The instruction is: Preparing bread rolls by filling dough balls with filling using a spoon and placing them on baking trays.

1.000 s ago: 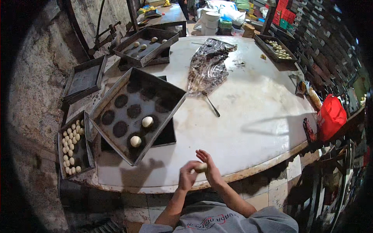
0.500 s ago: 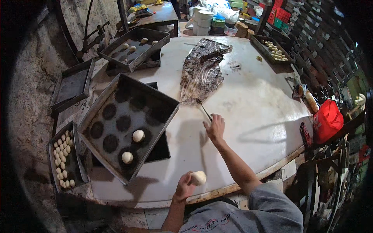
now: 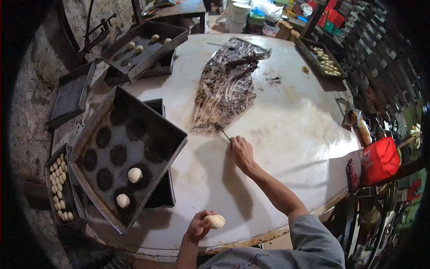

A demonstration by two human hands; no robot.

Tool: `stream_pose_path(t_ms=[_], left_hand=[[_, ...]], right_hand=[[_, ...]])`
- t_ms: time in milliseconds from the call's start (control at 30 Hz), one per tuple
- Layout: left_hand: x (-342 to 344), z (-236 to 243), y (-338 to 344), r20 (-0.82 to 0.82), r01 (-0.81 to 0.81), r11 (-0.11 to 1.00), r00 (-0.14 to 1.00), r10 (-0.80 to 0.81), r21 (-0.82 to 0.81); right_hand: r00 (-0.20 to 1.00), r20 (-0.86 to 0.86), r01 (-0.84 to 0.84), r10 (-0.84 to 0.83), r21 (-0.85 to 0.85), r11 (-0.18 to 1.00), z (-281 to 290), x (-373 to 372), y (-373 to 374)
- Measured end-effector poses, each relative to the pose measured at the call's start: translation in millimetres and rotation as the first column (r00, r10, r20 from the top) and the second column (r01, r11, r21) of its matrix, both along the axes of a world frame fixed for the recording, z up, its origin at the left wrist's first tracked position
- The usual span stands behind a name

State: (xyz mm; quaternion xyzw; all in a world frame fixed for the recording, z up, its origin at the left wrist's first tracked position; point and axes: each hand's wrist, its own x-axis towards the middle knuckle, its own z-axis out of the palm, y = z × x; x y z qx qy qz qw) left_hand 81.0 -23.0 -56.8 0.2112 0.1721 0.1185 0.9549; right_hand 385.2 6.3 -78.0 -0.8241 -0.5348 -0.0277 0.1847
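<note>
Low at the front edge of the table, my left hand (image 3: 199, 227) holds a pale dough ball (image 3: 217, 221) between thumb and fingers. My right hand (image 3: 242, 153) reaches forward and is closed on the handle of a thin utensil (image 3: 226, 135). The utensil's tip sits in dark, sticky paste at the near end of a paste-smeared plastic sheet (image 3: 224, 89), so its shape is hidden. To the left, a large dark baking tray (image 3: 114, 127) carries two dough balls, the upper one (image 3: 135, 175) and the lower one (image 3: 123, 201), among round dark marks.
Beneath the large tray lies another tray (image 3: 165, 190). More trays stand along the left: one with several small dough pieces (image 3: 58, 186), a bare one (image 3: 69, 98), and a stacked one (image 3: 154, 56). A dough-filled tray (image 3: 322, 62) and red bag (image 3: 380, 161) line the white table's (image 3: 286, 134) right side.
My right hand has closed around the utensil's handle, where its fingers were looser before. My left hand still holds the dough ball, now turned slightly. The whole view has shifted a little.
</note>
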Motion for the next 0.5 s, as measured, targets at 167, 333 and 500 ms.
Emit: stream_pose_path(t_ms=[167,333,500], left_hand=[[12,4,-6,-0.005,-0.071,0.997,0.997,0.071,-0.032],[14,9,-9,0.009,-0.13,0.991,0.991,0.13,-0.031],[21,0,-15,0.037,-0.136,0.99,0.99,0.137,-0.022]], right_hand=[[0.988,-0.131,-0.069,0.08,0.082,0.994,28,1,-4],[0.98,-0.126,-0.121,0.153,0.228,0.966,68,32,-5],[0.972,0.019,0.232,-0.236,0.13,0.964,39,216,58]])
